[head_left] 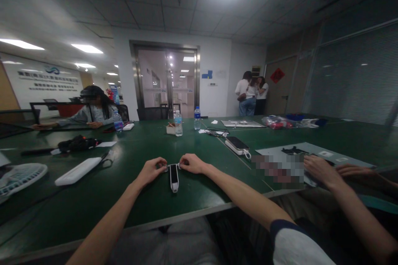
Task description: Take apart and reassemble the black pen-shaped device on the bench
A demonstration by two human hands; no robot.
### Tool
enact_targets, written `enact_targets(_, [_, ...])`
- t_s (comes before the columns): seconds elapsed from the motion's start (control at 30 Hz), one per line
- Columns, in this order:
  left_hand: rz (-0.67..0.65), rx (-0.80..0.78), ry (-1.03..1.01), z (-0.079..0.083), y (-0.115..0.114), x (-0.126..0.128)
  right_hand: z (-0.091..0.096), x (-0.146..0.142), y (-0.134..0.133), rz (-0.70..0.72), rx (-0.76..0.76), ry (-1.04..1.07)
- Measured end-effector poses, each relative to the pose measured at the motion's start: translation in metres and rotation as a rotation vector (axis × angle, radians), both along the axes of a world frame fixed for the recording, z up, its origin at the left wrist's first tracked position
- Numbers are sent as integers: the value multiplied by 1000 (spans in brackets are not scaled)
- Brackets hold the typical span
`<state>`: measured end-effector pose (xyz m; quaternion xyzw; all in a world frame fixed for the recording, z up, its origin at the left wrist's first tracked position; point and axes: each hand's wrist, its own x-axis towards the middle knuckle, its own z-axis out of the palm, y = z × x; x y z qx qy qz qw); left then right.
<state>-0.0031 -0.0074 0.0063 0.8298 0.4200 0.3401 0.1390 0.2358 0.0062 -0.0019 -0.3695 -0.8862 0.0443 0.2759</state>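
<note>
Left hand (151,172) and right hand (192,163) closed narrowly, pinching the top end of a slim black-and-white handheld device (174,178) from either side; device flat on the green desk (77,211), not lifted, no part visibly detached.

Between the hands: the top of the black-and-white handheld device (174,178) is hidden behind the left hand (151,172) and right hand (192,163).
Desk's right side: a pixelated patch (276,169) blurs part of the grey sheet (323,153).
Right edge: a co-worker's forearm (367,211) runs out of view.
Left edge: a mesh-covered round object (18,178) is cut off.
Far wall: the sign's lettering (46,78) is too small to read.
</note>
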Motion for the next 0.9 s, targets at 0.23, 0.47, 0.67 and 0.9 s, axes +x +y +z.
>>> enact_targets(0.23, [-19,-15,-47,-1,2,2,1,0,-1,-22,-11,-3])
enact_targets(0.47, [1,-67,-3,-2,2,0,1,0,-1,-12,-16,7])
enact_targets(0.67, [0,-19,10,2,-1,1,0,1,-1,-19,-22,11])
enact_targets(0.9, [30,-46,-4,2,-2,2,-1,1,0,-13,-35,40])
